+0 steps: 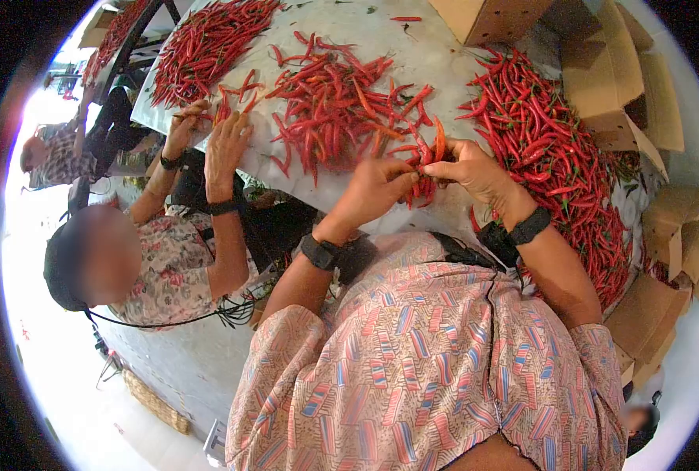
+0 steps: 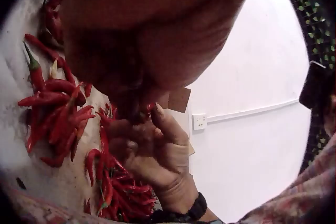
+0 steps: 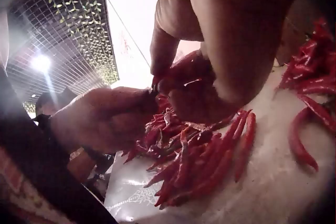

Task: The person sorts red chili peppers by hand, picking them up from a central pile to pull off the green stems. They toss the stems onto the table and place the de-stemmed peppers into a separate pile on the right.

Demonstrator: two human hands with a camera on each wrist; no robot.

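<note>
Both hands meet over the near edge of the table. My right hand [image 1: 479, 174] holds a red chili pepper [image 1: 440, 140], its orange-red length sticking up past the fingers. Thumb and fingers of my left hand [image 1: 375, 190] pinch at the same spot, against the right fingertips. In the right wrist view, part of a chili [image 3: 188, 70] shows inside the curled right hand [image 3: 231, 40], with the left fingertips at its end. The left wrist view shows a small red end [image 2: 151, 107] between the fingertips; the rest is hidden by the hands.
A loose chili pile [image 1: 330, 110] lies ahead, a larger heap [image 1: 550, 133] to the right, another heap [image 1: 208, 47] at far left. Cardboard boxes [image 1: 609, 86] stand along the right side. At left, another person's hands [image 1: 228, 145] work close to the table edge.
</note>
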